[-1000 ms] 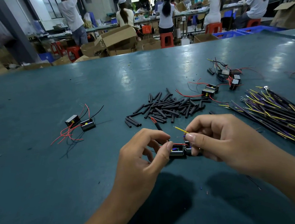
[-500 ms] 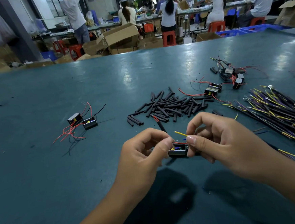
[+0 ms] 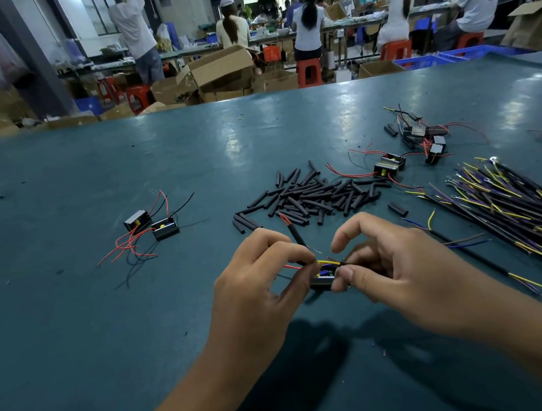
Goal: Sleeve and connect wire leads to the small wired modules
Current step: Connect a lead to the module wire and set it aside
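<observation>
Near the sleeve pile: a small module (image 3: 323, 278) is held just above the table (image 3: 77, 318), on the person's side of the pile of black sleeves (image 3: 311, 195).
Left hand: the left hand (image 3: 253, 291) is closed in a pinch on a red lead and the end of a yellow lead (image 3: 327, 261) at the module's left edge.
Right hand: the right hand (image 3: 394, 270) is clamped on the module's right side, with the yellow lead pinched between thumb and finger.
Sleeved lead: a black sleeve with a red tip (image 3: 292, 231) stands up from the left-hand pinch, towards the pile.
Beyond the pile, to its right: more modules (image 3: 389, 165) and a bundle of wire leads (image 3: 506, 199) are laid out.
Left of the pile: two modules (image 3: 153, 224) with red wires are set aside.
Step judged: the yellow lead is probably being joined to a module wire.
Risk: the bare ends may be pulled apart if the pinches drift; the thin wire may be kinked or snapped if it is twisted too hard.
Risk: whether a sleeve is already on this joint cannot be told; if forgotten, the join would have to be undone.
</observation>
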Motion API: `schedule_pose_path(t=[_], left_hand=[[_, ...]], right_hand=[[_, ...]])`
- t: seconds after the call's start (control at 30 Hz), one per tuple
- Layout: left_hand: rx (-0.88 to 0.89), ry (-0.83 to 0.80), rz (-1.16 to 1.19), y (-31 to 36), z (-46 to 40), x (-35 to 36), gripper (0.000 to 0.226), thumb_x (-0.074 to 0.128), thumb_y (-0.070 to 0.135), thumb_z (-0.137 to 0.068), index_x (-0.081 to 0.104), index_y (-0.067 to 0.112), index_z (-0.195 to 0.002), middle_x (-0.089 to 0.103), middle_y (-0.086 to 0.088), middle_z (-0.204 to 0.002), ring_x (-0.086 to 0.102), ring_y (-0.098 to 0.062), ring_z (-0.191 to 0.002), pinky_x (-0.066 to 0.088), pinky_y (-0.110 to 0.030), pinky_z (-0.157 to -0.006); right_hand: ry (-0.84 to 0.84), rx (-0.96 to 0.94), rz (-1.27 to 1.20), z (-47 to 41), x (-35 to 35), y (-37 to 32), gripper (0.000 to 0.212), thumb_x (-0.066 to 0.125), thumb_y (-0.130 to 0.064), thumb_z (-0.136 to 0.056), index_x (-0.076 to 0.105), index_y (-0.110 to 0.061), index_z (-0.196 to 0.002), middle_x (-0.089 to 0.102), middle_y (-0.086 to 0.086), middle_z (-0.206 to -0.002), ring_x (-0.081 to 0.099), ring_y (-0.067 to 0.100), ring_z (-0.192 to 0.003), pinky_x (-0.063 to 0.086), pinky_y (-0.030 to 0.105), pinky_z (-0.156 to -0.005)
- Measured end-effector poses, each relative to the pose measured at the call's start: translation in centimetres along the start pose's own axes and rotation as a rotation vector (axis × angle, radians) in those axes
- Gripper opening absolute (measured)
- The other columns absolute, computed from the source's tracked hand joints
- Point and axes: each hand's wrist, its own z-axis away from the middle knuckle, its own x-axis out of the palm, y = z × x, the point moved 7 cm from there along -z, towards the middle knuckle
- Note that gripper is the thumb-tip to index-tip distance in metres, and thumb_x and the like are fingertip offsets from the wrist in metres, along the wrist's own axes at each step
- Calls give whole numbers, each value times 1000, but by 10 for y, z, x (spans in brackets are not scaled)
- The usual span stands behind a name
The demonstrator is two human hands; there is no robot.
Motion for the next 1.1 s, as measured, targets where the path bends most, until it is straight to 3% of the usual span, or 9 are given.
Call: schedule_pose_path(t=[0.1, 0.2, 0.3, 0.4, 0.63, 0.77, 0.83, 0.93, 1.1], left_hand=[[44, -9, -63, 4, 1, 2, 5, 73, 17, -89, 73, 12, -88, 60, 5, -88, 60, -10, -80, 46, -26, -63], [26, 6, -18, 11, 2, 3, 3, 74, 16, -87, 72, 15, -85, 61, 8, -84, 52, 2, -76, 43, -21, -62], [-79, 14, 172, 10, 5, 4, 3, 77, 18, -84, 75, 17, -86, 63, 11, -79, 55, -5, -67, 40, -18, -60], [-96, -10, 238, 15, 7, 9, 14, 77, 14, -84, 79, 16, -97, 66, 11, -83, 60, -10, -68, 40, -12, -62], [39, -54, 133, 28, 11, 16, 30, 62, 11, -91, 73, 12, -119, 69, 5, -99, 62, -3, -80, 41, -9, -70], [28, -155, 138, 28, 11, 20, 39, 58, 13, -92, 66, 21, -130, 66, 11, -98, 59, -9, -73, 44, -16, -65], [24, -182, 161, 28, 11, 20, 40, 58, 13, -93, 64, 23, -131, 65, 12, -99, 58, -8, -74, 43, -14, -65], [33, -214, 181, 28, 11, 20, 43, 59, 10, -92, 62, 23, -133, 65, 13, -101, 59, -6, -76, 42, -11, -67], [41, -242, 198, 26, 9, 20, 43, 61, 3, -91, 66, 22, -130, 66, 12, -97, 58, 1, -81, 42, -10, -71]], right_hand=[[42, 6, -22, -1, -1, 1, 28, 62, -16, -96, 48, -40, -98, 76, -10, -86, 66, 2, -67, 43, 11, -60], [105, 12, -17, 0, -3, 4, 28, 62, -14, -96, 48, -39, -96, 75, -9, -87, 69, 8, -75, 50, 22, -64], [157, 8, 7, 0, -4, 2, 24, 61, -14, -96, 48, -34, -98, 73, -13, -84, 65, 10, -69, 52, 30, -65], [180, -20, 69, 1, -6, -1, 21, 60, -15, -97, 47, -31, -101, 72, -19, -80, 58, 8, -59, 49, 26, -59], [152, -26, 53, 0, -8, -1, 19, 55, -19, -99, 47, -36, -101, 66, -9, -66, 51, 30, -59, 45, 44, -55], [124, 47, 3, -2, -11, 9, 16, 45, -23, -102, 51, -38, -100, 62, 1, -65, 51, 23, -62, 44, 42, -64], [121, 121, -221, -3, -11, 13, 13, 45, -36, -101, 57, -34, -95, 60, 3, -64, 49, 21, -63, 43, 41, -67], [81, 178, -439, -4, -9, 15, 30, 58, -52, -86, 61, -22, -89, 64, 1, -67, 49, 15, -61, 42, 22, -58], [25, 135, -460, -4, -9, 11, 17, 66, -39, -84, 65, -22, -85, 67, 1, -66, 44, 14, -57, 37, 15, -50]])
